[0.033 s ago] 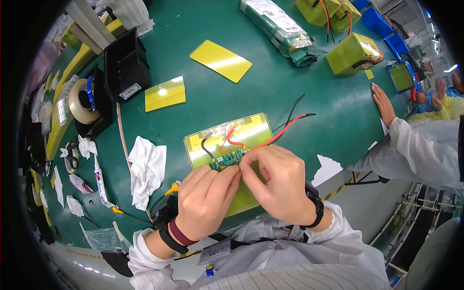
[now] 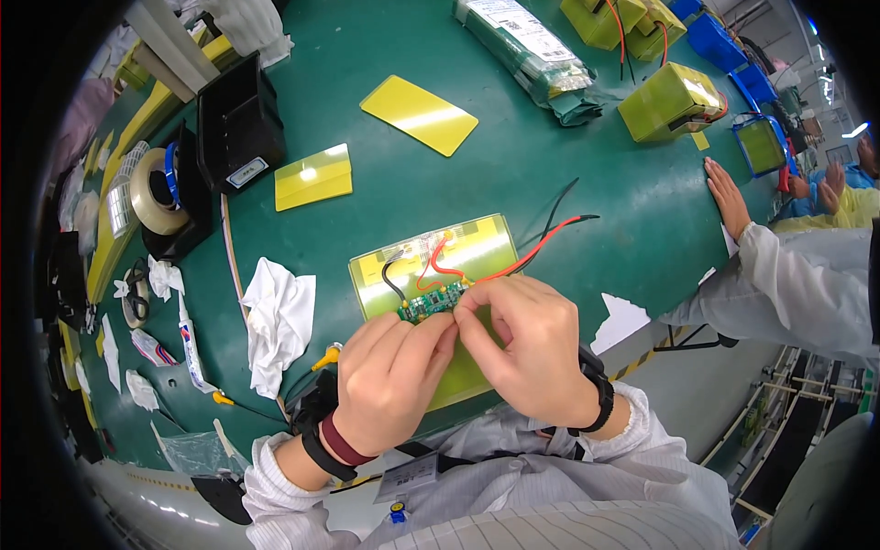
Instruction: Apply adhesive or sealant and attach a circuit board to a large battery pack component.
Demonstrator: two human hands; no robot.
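A yellow-wrapped battery pack (image 2: 486,240) lies in front of me, with a small green circuit board (image 2: 431,302) over it. My left hand (image 2: 390,367) is closed, its fingertips pinching the board's near edge. At the board's right end, my right hand (image 2: 524,341) grips with thumb and forefinger; the exact contact is hidden by the fingers. A black wire (image 2: 390,272) and short red wires (image 2: 438,261) run from the pack to the board. A longer red lead (image 2: 541,242) and a black lead (image 2: 553,220) stretch off to the right.
Yellow sheets (image 2: 419,115) lie beyond the pack. A black bin (image 2: 240,124), tape roll (image 2: 156,194), white cloth (image 2: 278,325) and glue tube (image 2: 191,346) are leftward. A green-wrapped package (image 2: 532,55) and battery packs (image 2: 674,103) stand far right. A co-worker's hand (image 2: 727,199) rests on the table's right edge.
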